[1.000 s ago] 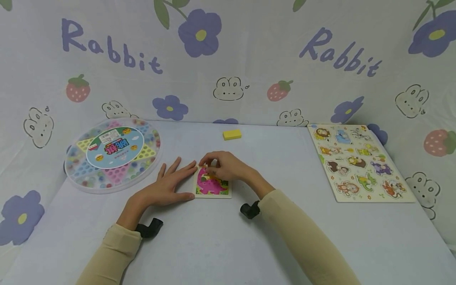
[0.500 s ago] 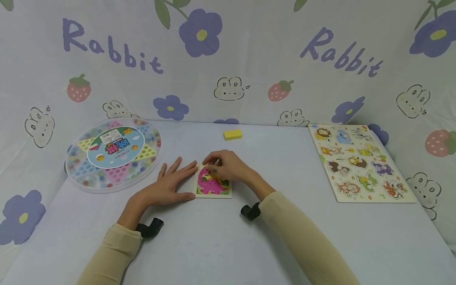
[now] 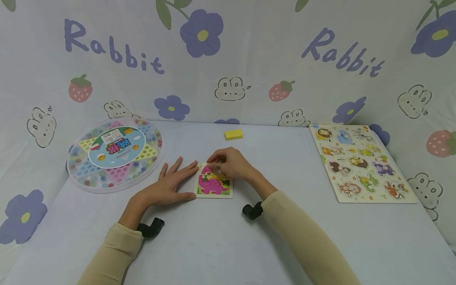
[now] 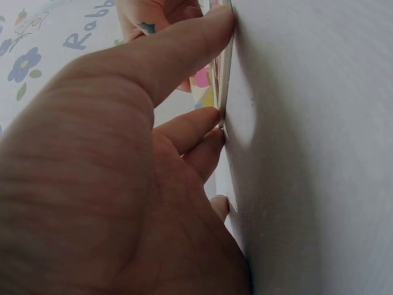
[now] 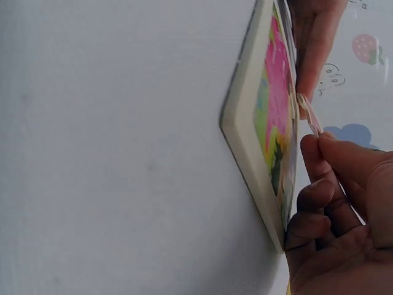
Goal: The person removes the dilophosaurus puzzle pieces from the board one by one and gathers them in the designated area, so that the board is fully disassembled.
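Note:
A small square puzzle board (image 3: 213, 190) with a pink dinosaur picture lies flat between the hands. The left hand (image 3: 166, 189) is spread on the table, its fingertips and thumb touching the board's left edge. Over the board's upper right is the right hand (image 3: 231, 164). In the right wrist view, the right hand (image 5: 344, 203) pinches a thin puzzle piece (image 5: 312, 117) between thumb and forefinger, tilted up from the board (image 5: 242, 132). In the left wrist view, the left hand (image 4: 92, 166) has its thumb and fingers against the board's edge (image 4: 225, 74).
Round marble game board (image 3: 117, 174) at the back left. A yellow block (image 3: 233, 135) lies behind the hands. At the right is a large animal puzzle board (image 3: 356, 158). A patterned cloth (image 3: 249, 39) hangs behind the white table (image 3: 213, 245).
The right hand has moved slightly right and up, and the upper part of the dinosaur picture has come apart from the lower part, lifted in the fingers. The left hand stays in place.

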Demonstrator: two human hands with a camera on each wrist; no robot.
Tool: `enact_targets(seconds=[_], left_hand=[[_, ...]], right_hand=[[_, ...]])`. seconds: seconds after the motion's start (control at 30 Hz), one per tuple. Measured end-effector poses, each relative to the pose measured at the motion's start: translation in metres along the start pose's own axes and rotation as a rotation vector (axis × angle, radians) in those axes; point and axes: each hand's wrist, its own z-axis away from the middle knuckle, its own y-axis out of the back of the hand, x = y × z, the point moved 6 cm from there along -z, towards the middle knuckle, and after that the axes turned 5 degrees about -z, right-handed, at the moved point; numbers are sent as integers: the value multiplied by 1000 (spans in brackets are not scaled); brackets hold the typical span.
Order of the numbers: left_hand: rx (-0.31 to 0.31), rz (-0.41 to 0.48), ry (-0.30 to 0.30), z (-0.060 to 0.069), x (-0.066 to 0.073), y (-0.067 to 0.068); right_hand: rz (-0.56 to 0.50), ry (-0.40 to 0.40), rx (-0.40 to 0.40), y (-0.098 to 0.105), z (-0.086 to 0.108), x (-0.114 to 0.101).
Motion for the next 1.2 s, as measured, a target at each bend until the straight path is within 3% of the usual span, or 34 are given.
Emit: enact_targets(seconds=[0.43,0.83,1.2], left_hand=[[-6,-4,13,0,-1,0],[13,17,-3,-1,-2,-1],[15,19,-4,-1,0,0]], right_hand=[[-115,-55,21,24,15,15],[-85,-132,-25,50,37,34],[-66,-153,-5,69,55,51]])
